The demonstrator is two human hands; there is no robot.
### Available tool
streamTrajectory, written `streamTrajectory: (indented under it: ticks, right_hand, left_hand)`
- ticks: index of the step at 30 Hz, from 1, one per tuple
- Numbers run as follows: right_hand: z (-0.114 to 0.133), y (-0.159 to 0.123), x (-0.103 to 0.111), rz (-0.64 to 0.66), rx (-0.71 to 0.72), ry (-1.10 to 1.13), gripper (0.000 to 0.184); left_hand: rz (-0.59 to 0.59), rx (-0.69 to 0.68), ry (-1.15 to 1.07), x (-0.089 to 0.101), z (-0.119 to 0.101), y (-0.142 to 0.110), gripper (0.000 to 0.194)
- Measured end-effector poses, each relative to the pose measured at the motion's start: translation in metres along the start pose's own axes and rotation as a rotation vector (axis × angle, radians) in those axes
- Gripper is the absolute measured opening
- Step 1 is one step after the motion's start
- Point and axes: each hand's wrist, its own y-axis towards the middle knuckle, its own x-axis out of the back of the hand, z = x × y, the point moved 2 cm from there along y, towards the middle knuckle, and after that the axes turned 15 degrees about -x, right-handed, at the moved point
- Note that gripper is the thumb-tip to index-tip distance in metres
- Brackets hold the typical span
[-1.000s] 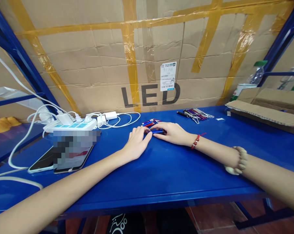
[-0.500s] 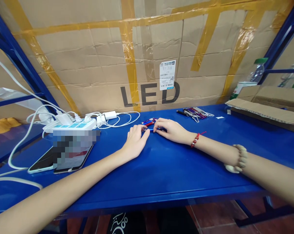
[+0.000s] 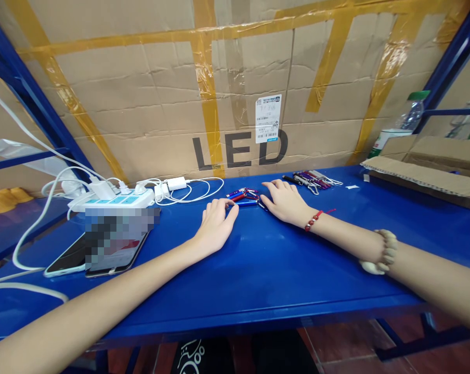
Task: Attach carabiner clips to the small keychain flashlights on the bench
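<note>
On the blue table lies a blue pen-shaped cylinder (image 3: 246, 203) with a carabiner-like clip at its right end. My left hand (image 3: 216, 226) is at its left end, thumb and index finger closed around the tip. Just behind it, a red cylinder (image 3: 238, 198) and others in blue and purple lie close together with clips. My right hand (image 3: 287, 202) is open, fingers apart, just right of the blue cylinder's clip. A pile of similar clipped cylinders (image 3: 311, 180), in black, silver and purple, lies beyond my right hand.
At left are a white power strip (image 3: 114, 201) with plugs and cables, and two phones (image 3: 120, 259) partly blurred out. An open cardboard box (image 3: 426, 176) and a green-capped bottle (image 3: 408, 117) stand at right. A large taped carton (image 3: 153, 114) backs the table.
My right hand has let go of the blue cylinder's right end and moved slightly right and away, its fingers spreading. My left hand stays almost where it was.
</note>
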Motion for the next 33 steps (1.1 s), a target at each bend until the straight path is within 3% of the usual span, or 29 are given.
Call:
streamTrajectory:
  ticks: [6, 12, 33]
  right_hand:
    - [-0.005, 0.001, -0.007, 0.062, -0.155, -0.109, 0.070]
    - [-0.012, 0.007, -0.011, 0.091, -0.218, -0.105, 0.079]
    - [-0.021, 0.015, -0.004, 0.159, -0.335, -0.201, 0.075]
  left_hand:
    - [0.003, 0.006, -0.005, 0.001, -0.001, 0.000, 0.033]
    - [-0.001, 0.002, -0.007, 0.000, 0.000, 0.000, 0.033]
    - [0.006, 0.007, -0.024, 0.000, 0.000, 0.000, 0.033]
